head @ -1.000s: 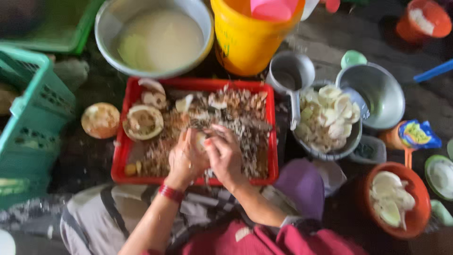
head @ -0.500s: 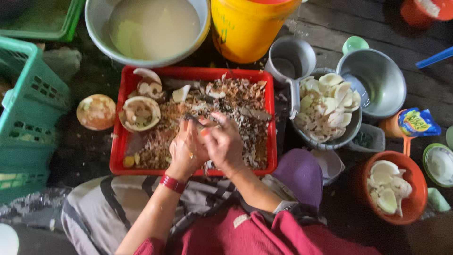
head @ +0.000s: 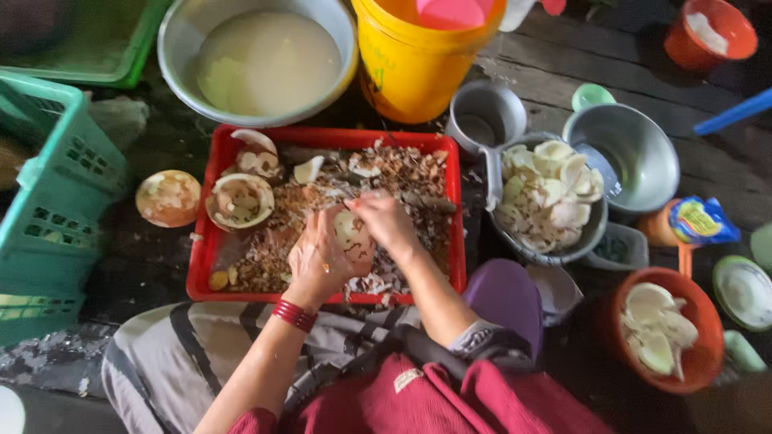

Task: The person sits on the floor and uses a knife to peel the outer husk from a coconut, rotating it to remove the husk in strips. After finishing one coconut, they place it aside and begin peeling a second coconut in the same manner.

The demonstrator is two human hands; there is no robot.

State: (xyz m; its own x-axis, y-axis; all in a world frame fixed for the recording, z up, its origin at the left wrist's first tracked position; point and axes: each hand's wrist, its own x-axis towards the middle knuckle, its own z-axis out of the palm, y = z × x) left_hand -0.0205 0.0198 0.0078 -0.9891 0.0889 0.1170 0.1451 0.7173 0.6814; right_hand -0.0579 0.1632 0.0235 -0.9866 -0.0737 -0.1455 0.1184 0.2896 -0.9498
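1. The left hand [head: 320,261] cups a pale piece of coconut flesh [head: 351,233], fingers curled around it from below and the left.
2. The right hand [head: 392,225] meets the piece from the right, fingertips pressed together at its upper edge; whether they pinch a blade or skin I cannot tell.
3. Both hands hover over the red tray [head: 201,249], littered with brown parings [head: 265,261] beneath the fingers.
4. Peeling appears underway; a further pass would call for a firm cupping grip while turning the piece.
5. Peeled white pieces sit in the metal bowl [head: 591,233], right of the fingers.
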